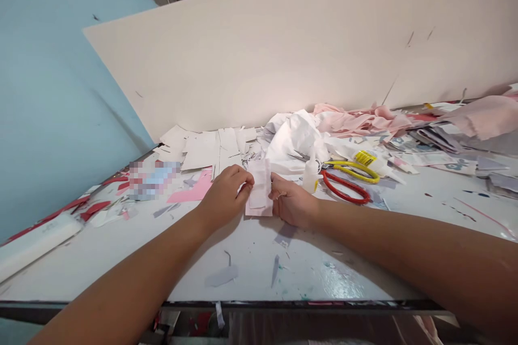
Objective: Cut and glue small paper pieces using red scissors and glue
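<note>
Between my hands, a little above the white tabletop (307, 275), is a small pale pink-white rectangular piece (259, 188), paper or cloth, with a smaller layer lying on its face. My left hand (230, 194) pinches its left edge with thumb and fingertips. On the other side my right hand (293, 202) grips the right edge, its fingers partly behind the piece. Just beyond my right hand stands a small white squeeze bottle (311, 172) with a narrow nozzle. Scissors with one red and one yellow handle (352, 186) lie to its right.
A crumpled white cloth (297, 135) and pink fabric (360, 118) lie along the upright board (283, 48) at the back. White card pieces (202, 151) and a pink sheet (192, 188) sit left. A white roll (38, 245) rests at far left; scraps are scattered about.
</note>
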A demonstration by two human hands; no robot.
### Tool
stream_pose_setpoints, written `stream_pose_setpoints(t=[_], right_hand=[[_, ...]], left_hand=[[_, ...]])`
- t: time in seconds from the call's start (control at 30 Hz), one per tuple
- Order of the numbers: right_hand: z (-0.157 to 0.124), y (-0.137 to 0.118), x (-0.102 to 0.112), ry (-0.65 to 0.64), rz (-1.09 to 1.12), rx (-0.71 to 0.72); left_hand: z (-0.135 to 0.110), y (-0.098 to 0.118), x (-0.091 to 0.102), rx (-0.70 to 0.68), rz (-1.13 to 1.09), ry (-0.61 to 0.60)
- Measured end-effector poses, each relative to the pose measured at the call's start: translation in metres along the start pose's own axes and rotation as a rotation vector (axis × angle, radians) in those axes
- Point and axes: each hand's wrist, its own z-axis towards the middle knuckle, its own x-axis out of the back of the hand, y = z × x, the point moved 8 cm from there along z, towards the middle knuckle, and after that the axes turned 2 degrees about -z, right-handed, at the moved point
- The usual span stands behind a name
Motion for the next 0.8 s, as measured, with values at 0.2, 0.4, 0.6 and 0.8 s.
stream_pose_setpoints(t=[0.2, 0.4, 0.6, 0.8], right_hand=[[0.003, 0.000, 0.001, -0.004, 0.140, -0.026], [0.006, 0.001, 0.002, 0.022, 0.160, -0.034], [0.008, 0.006, 0.005, 0.041, 0.143, -0.075], [0.007, 0.006, 0.004, 0.040, 0.119, -0.083]], left_hand=[[-0.003, 0.009, 0.004, -0.109, -0.033, -0.045], [-0.006, 0.024, 0.016, -0.193, -0.153, -0.068], [-0.005, 0.019, 0.025, -0.052, -0.290, -0.105], [-0.005, 0.002, 0.013, 0.146, -0.417, -0.162]])
